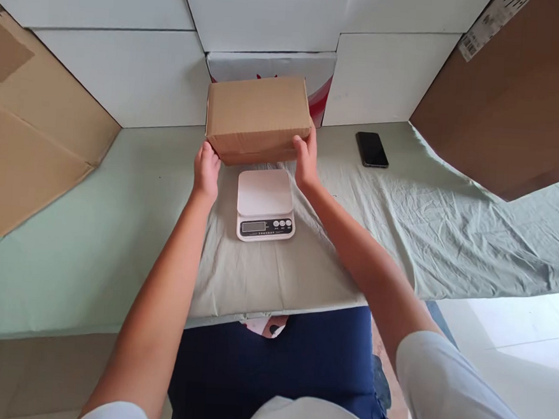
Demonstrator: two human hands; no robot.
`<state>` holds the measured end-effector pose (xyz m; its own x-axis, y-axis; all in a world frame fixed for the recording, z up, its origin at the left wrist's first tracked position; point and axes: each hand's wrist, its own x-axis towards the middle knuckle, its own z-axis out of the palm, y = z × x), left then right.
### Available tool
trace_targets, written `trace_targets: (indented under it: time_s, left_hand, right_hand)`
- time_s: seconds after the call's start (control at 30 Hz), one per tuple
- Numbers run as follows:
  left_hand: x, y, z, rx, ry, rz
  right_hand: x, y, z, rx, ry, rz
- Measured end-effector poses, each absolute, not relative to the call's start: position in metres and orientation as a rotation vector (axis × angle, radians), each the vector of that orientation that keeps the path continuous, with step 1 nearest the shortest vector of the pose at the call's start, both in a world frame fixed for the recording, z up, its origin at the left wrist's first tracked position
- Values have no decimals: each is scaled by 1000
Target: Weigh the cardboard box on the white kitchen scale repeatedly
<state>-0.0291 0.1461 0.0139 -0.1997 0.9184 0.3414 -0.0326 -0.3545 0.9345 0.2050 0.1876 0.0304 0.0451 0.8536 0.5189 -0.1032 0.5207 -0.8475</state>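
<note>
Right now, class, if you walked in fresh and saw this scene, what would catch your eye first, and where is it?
First, the brown cardboard box at the centre back, gripped at its ends by the left hand and right hand. Just in front of it sits a white kitchen scale on the pale green cloth. A black phone lies to the right.

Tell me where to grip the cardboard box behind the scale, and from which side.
Grip the cardboard box by its two short ends, low down, one hand from each side. It lies flat with its long face toward you, and the left hand and right hand already sit at those lower corners, clear of the scale.
</note>
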Motion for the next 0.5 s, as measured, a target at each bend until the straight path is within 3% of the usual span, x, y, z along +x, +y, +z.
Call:
trace_targets:
  time_s: [0.27, 0.5]
  left_hand:
    - [-31, 177, -15, 1222, 1180, 1593]
    - [-39, 178, -17, 1278, 1059, 1562]
  right_hand:
    - [198, 217, -1, -831, -1242, 1008]
    - [207, 226, -7, -911, -1187, 928]
